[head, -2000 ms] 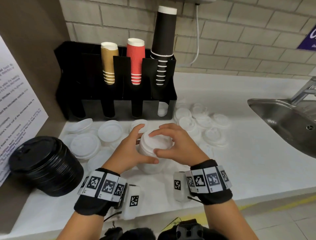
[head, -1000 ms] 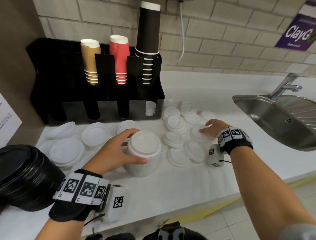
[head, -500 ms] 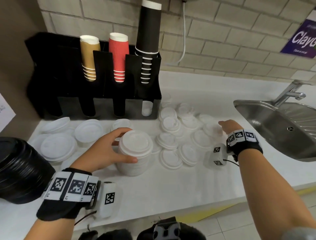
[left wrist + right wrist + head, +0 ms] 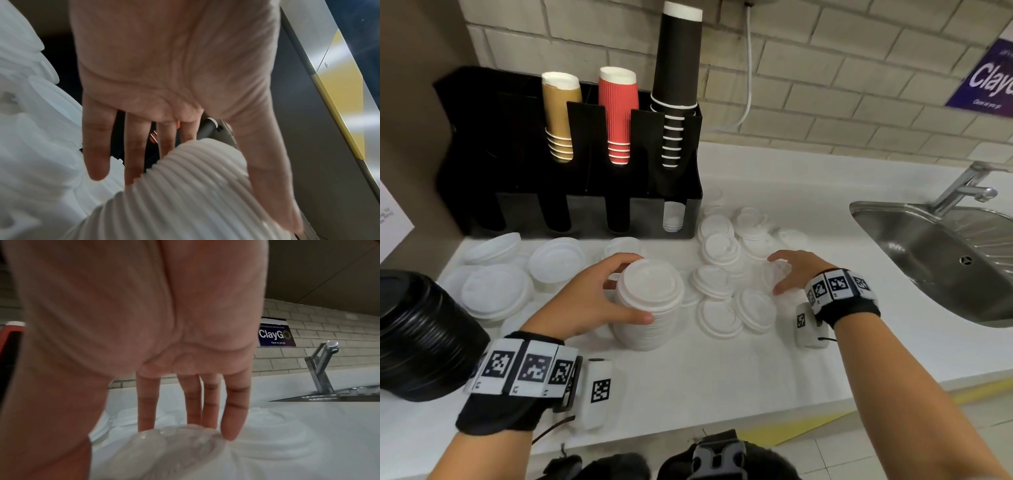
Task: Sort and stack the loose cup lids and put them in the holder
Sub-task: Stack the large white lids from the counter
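My left hand grips a tall stack of white lids standing on the counter, thumb in front and fingers behind. In the left wrist view its fingers reach round the ribbed stack. My right hand is to the right, curled over a clear dome lid among several small loose white lids. In the right wrist view the fingers touch the clear lid's far edge and the thumb is at its near side. The black holder stands at the back; its rightmost lower slot holds white lids.
Wider white lids lie at the left, in front of the holder. A stack of black lids lies on its side at the far left. Gold, red and black cups stand in the holder. A steel sink with a tap is at the right.
My right hand left the stack, reached right over the loose small lids, then drew back onto the clear lid. My left hand has stayed on the stack.
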`<control>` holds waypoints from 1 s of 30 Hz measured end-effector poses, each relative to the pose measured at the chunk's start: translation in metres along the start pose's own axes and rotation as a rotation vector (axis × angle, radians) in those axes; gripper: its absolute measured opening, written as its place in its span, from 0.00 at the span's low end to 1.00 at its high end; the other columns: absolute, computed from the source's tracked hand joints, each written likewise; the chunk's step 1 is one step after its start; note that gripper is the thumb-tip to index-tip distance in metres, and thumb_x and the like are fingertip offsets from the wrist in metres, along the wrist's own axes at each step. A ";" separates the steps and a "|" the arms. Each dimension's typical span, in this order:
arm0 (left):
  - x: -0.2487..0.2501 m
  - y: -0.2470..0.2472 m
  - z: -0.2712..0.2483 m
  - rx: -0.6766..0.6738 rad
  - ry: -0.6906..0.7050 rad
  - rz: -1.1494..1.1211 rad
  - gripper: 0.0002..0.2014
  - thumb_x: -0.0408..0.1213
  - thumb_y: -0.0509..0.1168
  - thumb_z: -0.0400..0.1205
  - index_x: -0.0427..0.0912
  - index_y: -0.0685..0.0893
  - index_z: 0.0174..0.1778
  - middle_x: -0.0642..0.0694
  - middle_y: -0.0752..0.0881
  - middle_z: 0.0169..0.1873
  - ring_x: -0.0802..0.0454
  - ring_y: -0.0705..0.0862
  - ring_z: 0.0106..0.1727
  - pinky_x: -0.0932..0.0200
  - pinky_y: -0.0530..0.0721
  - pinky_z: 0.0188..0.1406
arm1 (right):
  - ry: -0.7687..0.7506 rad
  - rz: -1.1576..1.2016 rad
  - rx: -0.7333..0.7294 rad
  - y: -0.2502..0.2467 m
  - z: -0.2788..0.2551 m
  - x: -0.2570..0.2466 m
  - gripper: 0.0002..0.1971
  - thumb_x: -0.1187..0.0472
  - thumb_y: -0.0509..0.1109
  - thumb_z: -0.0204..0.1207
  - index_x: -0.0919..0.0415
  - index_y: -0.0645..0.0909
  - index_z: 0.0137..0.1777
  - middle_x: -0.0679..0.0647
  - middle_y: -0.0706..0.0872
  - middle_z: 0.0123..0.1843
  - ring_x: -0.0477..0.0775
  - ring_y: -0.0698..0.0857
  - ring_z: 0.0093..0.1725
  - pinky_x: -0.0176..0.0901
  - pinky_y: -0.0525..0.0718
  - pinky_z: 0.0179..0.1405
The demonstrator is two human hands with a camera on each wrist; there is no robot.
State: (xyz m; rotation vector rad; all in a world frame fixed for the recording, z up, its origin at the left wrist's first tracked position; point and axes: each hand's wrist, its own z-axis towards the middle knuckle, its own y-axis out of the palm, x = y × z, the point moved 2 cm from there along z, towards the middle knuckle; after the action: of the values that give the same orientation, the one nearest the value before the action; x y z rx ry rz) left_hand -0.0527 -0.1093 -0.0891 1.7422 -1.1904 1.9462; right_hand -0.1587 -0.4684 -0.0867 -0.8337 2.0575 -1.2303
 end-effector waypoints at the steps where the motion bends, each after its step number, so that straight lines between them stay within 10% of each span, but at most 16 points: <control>1: 0.000 0.000 0.000 0.001 -0.001 0.001 0.40 0.48 0.84 0.54 0.65 0.78 0.63 0.62 0.82 0.61 0.64 0.79 0.60 0.68 0.76 0.51 | 0.005 0.002 0.005 -0.002 -0.001 -0.001 0.39 0.56 0.82 0.64 0.46 0.70 0.74 0.59 0.75 0.69 0.62 0.76 0.69 0.52 0.77 0.65; 7: -0.002 0.001 -0.001 0.012 -0.007 0.005 0.38 0.41 0.85 0.60 0.66 0.76 0.64 0.64 0.81 0.61 0.66 0.78 0.60 0.70 0.76 0.50 | -0.036 0.061 0.174 -0.028 -0.028 -0.023 0.36 0.52 0.79 0.65 0.44 0.67 0.72 0.55 0.72 0.61 0.58 0.77 0.57 0.49 0.77 0.52; 18: -0.003 0.004 -0.007 0.066 -0.001 -0.006 0.51 0.41 0.86 0.61 0.61 0.67 0.77 0.63 0.77 0.65 0.67 0.77 0.63 0.71 0.75 0.56 | -0.927 0.329 0.046 -0.004 -0.101 -0.159 0.28 0.61 0.79 0.68 0.42 0.76 0.66 0.34 0.74 0.59 0.26 0.71 0.57 0.15 0.68 0.50; 25: -0.007 0.005 -0.010 0.071 0.005 -0.037 0.50 0.39 0.86 0.60 0.60 0.68 0.75 0.63 0.78 0.65 0.68 0.78 0.63 0.73 0.76 0.54 | -0.940 0.183 -0.006 0.006 -0.105 -0.185 0.29 0.61 0.79 0.64 0.46 0.79 0.66 0.51 0.75 0.62 0.51 0.72 0.66 0.47 0.72 0.70; 30: -0.008 0.005 -0.011 0.073 -0.001 -0.055 0.51 0.40 0.86 0.60 0.58 0.67 0.78 0.61 0.78 0.67 0.63 0.78 0.66 0.64 0.77 0.61 | -0.918 0.201 -0.015 0.012 -0.101 -0.183 0.30 0.61 0.80 0.64 0.46 0.78 0.67 0.51 0.73 0.63 0.50 0.72 0.65 0.35 0.71 0.59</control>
State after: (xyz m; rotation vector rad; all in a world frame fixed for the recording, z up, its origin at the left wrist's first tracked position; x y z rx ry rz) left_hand -0.0622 -0.1018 -0.0980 1.7916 -1.0726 1.9802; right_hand -0.1229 -0.2711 -0.0264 -0.9353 1.3459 -0.5443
